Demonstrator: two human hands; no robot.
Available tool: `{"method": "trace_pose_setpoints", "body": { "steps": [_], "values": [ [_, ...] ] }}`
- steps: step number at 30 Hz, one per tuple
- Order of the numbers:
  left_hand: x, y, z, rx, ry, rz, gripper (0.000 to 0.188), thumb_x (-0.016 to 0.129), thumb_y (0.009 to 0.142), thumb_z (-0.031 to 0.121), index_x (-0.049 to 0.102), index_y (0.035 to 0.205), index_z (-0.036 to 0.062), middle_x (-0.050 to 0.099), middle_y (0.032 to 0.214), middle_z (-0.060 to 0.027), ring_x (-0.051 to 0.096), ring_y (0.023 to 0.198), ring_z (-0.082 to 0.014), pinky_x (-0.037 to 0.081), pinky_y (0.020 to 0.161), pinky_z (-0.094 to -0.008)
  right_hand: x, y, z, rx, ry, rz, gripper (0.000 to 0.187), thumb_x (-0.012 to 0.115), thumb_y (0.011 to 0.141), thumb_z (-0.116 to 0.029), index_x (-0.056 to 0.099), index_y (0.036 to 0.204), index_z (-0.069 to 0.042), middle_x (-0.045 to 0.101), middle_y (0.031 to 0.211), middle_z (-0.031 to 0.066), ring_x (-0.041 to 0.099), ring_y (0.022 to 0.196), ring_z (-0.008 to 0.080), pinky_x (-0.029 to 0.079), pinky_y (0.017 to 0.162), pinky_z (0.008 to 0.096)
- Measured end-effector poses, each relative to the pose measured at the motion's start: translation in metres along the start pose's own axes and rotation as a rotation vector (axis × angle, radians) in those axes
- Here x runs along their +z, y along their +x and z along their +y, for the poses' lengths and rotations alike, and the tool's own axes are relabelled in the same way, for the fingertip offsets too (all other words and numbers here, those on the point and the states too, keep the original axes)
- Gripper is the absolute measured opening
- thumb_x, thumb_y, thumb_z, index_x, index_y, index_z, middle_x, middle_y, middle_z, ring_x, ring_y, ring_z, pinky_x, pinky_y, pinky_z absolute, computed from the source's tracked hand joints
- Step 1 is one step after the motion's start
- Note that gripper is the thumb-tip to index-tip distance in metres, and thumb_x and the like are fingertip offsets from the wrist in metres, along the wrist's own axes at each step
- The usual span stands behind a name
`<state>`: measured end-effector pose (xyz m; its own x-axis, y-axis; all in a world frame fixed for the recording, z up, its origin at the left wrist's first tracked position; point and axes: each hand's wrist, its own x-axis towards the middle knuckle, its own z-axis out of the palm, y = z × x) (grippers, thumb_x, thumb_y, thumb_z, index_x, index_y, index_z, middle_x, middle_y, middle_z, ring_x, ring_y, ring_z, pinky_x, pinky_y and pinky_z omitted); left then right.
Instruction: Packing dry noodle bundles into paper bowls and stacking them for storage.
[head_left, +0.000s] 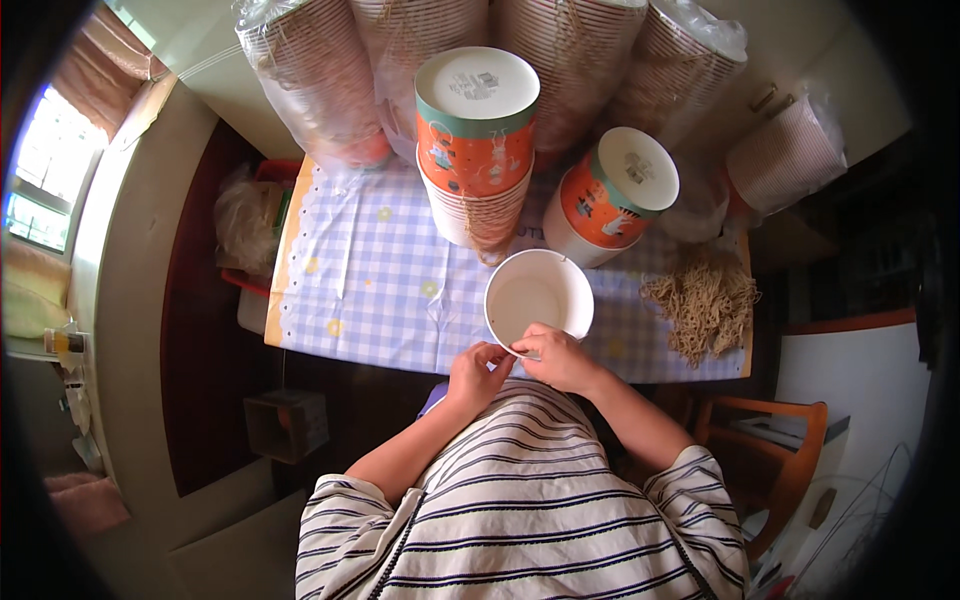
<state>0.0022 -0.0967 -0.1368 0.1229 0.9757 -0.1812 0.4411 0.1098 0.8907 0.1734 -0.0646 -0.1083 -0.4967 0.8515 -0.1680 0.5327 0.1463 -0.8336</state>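
At the table's near edge, a white paper bucket [540, 292] has its open mouth toward me. My right hand [556, 358] grips its near rim, with fingers over the edge. Closed in a pinch at the outside of that rim is my left hand [478, 374]; whatever lies between its fingertips is too small to make out. Just beyond stands a stack of upturned buckets [474, 150], the top one orange and green, with loops of tan cord [492, 222] hanging down its side. Another upturned orange bucket [605, 205] is to the right.
A heap of tan cords [703, 305] lies at the table's right. Tall plastic-wrapped stacks of buckets [310, 85] line the back, with another wrapped stack [790, 160] at far right. A blue checked cloth [370, 270] covers the table. A wooden chair [790, 440] stands right of me.
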Motion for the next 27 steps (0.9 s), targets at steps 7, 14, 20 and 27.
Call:
{"method": "trace_pose_setpoints", "body": {
  "steps": [7, 14, 20, 27],
  "values": [
    [-0.01, -0.003, -0.022, -0.283, -0.568, -0.201, 0.012, 0.061, 0.084, 0.01, 0.06, 0.083, -0.0022, 0.061, 0.074, -0.0011, 0.056, 0.067, -0.0083, 0.046, 0.064, -0.0229, -0.009, -0.006, -0.002, 0.001, -0.051, -0.05, 0.032, 0.058, 0.071, -0.007, 0.061, 0.103, -0.005, 0.059, 0.093, 0.0131, 0.06, 0.084, 0.0273, 0.048, 0.075, 0.035],
    [-0.033, -0.009, -0.017, -0.388, -0.833, -0.279, 0.007, 0.06, 0.082, 0.007, 0.06, 0.082, 0.0005, 0.061, 0.085, -0.0031, 0.056, 0.078, -0.0098, 0.045, 0.075, -0.023, -0.021, -0.008, -0.004, 0.01, -0.133, -0.116, 0.034, 0.059, 0.071, -0.008, 0.06, 0.105, -0.004, 0.06, 0.09, 0.0138, 0.061, 0.083, 0.0268, 0.048, 0.073, 0.0359],
    [-0.036, -0.007, 0.002, -0.297, -1.01, -0.301, 0.004, 0.057, 0.082, 0.003, 0.059, 0.079, 0.0032, 0.061, 0.091, -0.0078, 0.057, 0.087, -0.0142, 0.043, 0.078, -0.0255, -0.027, -0.013, -0.011, 0.015, -0.197, -0.171, 0.034, 0.06, 0.072, -0.011, 0.06, 0.105, -0.004, 0.059, 0.084, 0.0105, 0.06, 0.077, 0.0252, 0.048, 0.071, 0.034],
    [-0.033, 0.0, 0.014, -0.234, -0.963, -0.339, 0.007, 0.053, 0.089, 0.01, 0.057, 0.086, 0.005, 0.063, 0.095, -0.0079, 0.057, 0.092, -0.0131, 0.043, 0.078, -0.0249, -0.032, -0.016, -0.012, -0.112, -0.165, -0.037, 0.027, 0.058, 0.076, -0.008, 0.061, 0.103, -0.006, 0.061, 0.087, 0.0115, 0.06, 0.079, 0.0263, 0.048, 0.072, 0.0353]
  ]
}}
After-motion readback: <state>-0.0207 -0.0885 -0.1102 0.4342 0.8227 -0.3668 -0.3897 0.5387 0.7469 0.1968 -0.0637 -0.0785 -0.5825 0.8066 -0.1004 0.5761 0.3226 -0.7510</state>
